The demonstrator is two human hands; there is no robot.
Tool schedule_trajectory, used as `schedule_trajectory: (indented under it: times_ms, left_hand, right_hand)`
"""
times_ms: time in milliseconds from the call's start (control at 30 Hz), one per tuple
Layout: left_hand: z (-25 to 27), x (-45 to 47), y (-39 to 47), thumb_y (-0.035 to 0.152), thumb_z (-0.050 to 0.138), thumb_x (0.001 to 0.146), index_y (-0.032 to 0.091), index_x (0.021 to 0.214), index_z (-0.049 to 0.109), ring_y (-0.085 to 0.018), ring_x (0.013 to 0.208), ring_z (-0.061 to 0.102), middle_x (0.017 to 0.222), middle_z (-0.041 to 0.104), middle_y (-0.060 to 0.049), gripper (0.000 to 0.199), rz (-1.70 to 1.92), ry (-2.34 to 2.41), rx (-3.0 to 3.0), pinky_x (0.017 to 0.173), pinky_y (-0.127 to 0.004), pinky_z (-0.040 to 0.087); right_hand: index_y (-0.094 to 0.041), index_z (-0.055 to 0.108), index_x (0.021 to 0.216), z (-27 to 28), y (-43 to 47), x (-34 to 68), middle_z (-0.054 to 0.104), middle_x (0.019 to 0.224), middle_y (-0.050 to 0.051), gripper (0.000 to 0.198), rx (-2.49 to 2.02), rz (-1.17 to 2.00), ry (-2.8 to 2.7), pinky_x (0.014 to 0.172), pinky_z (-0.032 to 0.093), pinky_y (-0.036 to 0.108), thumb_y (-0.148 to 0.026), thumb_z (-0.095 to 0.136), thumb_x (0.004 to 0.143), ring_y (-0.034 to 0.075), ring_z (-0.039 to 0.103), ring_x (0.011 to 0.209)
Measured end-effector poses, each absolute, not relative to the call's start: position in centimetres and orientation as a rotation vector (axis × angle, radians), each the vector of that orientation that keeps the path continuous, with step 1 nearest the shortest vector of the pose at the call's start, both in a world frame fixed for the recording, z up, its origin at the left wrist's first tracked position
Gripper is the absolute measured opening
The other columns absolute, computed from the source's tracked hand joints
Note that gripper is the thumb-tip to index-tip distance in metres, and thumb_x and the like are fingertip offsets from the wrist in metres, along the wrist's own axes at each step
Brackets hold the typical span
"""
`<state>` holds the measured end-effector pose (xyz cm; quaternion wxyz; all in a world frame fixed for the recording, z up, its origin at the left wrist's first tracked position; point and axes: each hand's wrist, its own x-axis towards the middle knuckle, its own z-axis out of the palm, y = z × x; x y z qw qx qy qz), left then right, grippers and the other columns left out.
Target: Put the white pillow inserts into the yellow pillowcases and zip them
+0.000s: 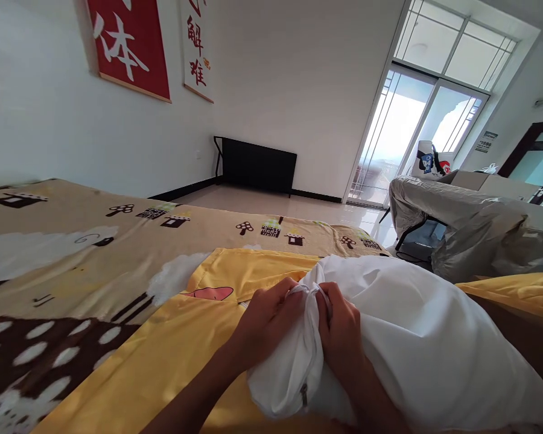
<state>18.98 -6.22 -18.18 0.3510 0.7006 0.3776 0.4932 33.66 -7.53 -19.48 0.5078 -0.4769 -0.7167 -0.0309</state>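
Note:
A plump white quilt (pixel 416 319) spreads over the lower right, with a gathered fold near its left end. At this fold, my left hand (pixel 271 319) pinches a thin white cloth tie (pixel 304 289) that looks looped or knotted. Opposite it, my right hand (pixel 339 328) is closed on the same tie, the fingertips of both hands almost meeting. Below them, a small dark zipper pull (pixel 304 395) hangs on the white cloth. A yellow cover (pixel 154 349) with a pink printed patch lies flat under the quilt and my left forearm.
A beige patterned blanket (pixel 90 211) lies beneath the yellow cover. Beyond its far edge, a black folded panel (pixel 257 166) leans by the wall. A table under plastic sheeting (pixel 452 211) stands at right, and more yellow cloth (pixel 525 295) lies at the right edge.

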Motion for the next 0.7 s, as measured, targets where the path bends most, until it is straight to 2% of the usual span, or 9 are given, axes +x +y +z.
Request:
schedule_trajectory:
  times_ms: [100, 200, 367, 500, 700]
  left_hand:
    - [-18.0, 19.6, -6.9, 0.042, 0.052, 0.082, 0.019, 0.061, 0.045, -0.012, 0.051, 0.034, 0.052, 0.042, 0.002, 0.032, 1.312, 1.007, 1.727, 0.049, -0.023, 0.027]
    - [-17.9, 20.0, -7.3, 0.042, 0.054, 0.081, 0.02, 0.063, 0.05, -0.013, 0.052, 0.036, 0.054, 0.047, 0.001, 0.028, 1.317, 0.971, 1.629, 0.049, -0.024, 0.028]
    - [-17.7, 19.8, -7.5, 0.041, 0.053, 0.081, 0.02, 0.063, 0.05, -0.015, 0.057, 0.041, 0.059, 0.05, 0.0, 0.028, 1.325, 0.91, 1.659, 0.055, -0.024, 0.032]
    - [-17.8, 19.7, -7.3, 0.041, 0.065, 0.072, 0.02, 0.067, 0.053, -0.014, 0.055, 0.042, 0.057, 0.049, 0.002, 0.025, 1.298, 0.996, 1.766, 0.054, -0.024, 0.032]
    - [-17.7, 19.1, -6.1, 0.042, 0.058, 0.078, 0.019, 0.07, 0.057, -0.016, 0.06, 0.051, 0.063, 0.059, -0.002, 0.024, 1.238, 1.002, 1.665, 0.051, -0.022, 0.036]
  right_hand:
    - [-0.02, 0.052, 0.078, -19.7, -7.5, 33.5, 0.058, 0.059, -0.002, 0.026, -1.134, -0.111, -1.774, 0.051, 0.034, 0.021, -0.03, 0.035, 0.095, 0.012, 0.052, 0.051]
    - [-0.02, 0.052, 0.076, -19.7, -7.5, 33.4, 0.058, 0.058, -0.001, 0.028, -1.133, -0.152, -1.79, 0.05, 0.033, 0.021, -0.028, 0.033, 0.096, 0.011, 0.051, 0.049]
    - [-0.019, 0.053, 0.076, -19.9, -7.3, 33.3, 0.059, 0.059, 0.0, 0.028, -1.145, -0.22, -1.79, 0.049, 0.032, 0.022, -0.026, 0.033, 0.095, 0.011, 0.052, 0.049]
    - [-0.019, 0.053, 0.076, -20.3, -6.9, 33.3, 0.061, 0.059, 0.0, 0.026, -1.139, -0.188, -1.816, 0.049, 0.031, 0.022, -0.026, 0.035, 0.094, 0.012, 0.054, 0.049]
    - [-0.019, 0.054, 0.08, -19.9, -7.0, 33.1, 0.063, 0.064, 0.0, 0.024, -1.216, -0.073, -1.859, 0.054, 0.036, 0.023, -0.026, 0.036, 0.094, 0.014, 0.058, 0.056]
